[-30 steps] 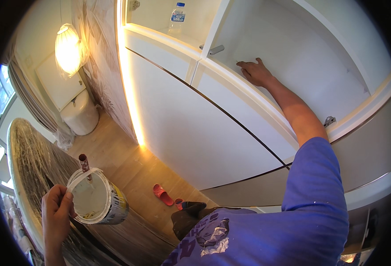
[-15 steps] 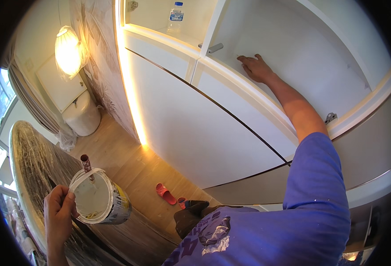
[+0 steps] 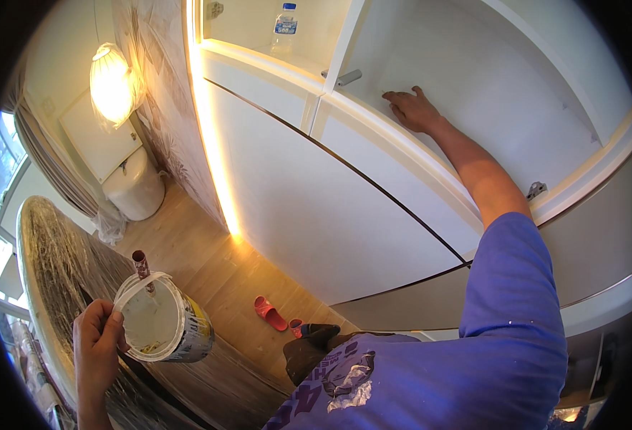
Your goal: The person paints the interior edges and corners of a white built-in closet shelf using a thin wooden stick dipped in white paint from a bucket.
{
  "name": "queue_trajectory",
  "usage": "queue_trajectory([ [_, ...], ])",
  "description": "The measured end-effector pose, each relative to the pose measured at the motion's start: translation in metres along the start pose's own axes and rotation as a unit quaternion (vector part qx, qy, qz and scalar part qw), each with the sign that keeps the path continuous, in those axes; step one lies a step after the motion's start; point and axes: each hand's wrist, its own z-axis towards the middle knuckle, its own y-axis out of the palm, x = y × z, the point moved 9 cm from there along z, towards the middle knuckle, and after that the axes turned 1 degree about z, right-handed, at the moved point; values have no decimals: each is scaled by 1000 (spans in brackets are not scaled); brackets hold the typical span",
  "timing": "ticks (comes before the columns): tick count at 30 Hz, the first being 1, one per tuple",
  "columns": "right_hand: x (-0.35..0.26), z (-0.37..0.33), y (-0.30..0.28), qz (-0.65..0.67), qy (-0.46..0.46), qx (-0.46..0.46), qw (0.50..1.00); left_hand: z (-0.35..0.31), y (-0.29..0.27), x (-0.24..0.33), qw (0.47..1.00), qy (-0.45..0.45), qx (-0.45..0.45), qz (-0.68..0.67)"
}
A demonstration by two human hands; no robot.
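Observation:
Low on the left, my left hand (image 3: 99, 342) is closed on the pale strap handle of a paint bucket (image 3: 195, 335), at the bucket's near-left rim. Whitish paint (image 3: 151, 326) lies inside, and a brush with a dark red handle (image 3: 141, 264) leans against the far rim. My right arm stretches into an open white cabinet compartment (image 3: 473, 86). There my right hand (image 3: 412, 111) is palm down near the inner surface, its fingers bent and drawn together at the tips, one finger raised. A tiny pale bit shows at the fingertips, too small to name.
A water bottle (image 3: 284, 30) stands in the neighbouring compartment. Metal hinges (image 3: 536, 190) jut from the cabinet frame. Red slippers (image 3: 270, 313) lie on the wooden floor (image 3: 215, 269). A plastic-covered round-edged surface (image 3: 51, 251) is beside the bucket; a lit lamp (image 3: 109, 84) hangs at far left.
Almost nothing differs. The view has shifted very slightly; my left hand stays on the bucket handle, and my right hand keeps nearly the same place in the compartment.

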Motion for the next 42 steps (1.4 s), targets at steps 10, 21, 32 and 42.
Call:
queue_trajectory([
  [10,-1,-6,4,-24,-6,-15,1000,1,0,-1,1000,-3,-1,-3],
  [21,1,-4,-15,-37,29,49,998,0,0,-1,1000,1,-1,7],
  [32,0,-10,-29,-37,49,89,994,2,-1,-1,999,10,-26,26],
  [42,-13,-9,-10,-15,0,14,1000,1,0,0,1000,1,-3,9],
])
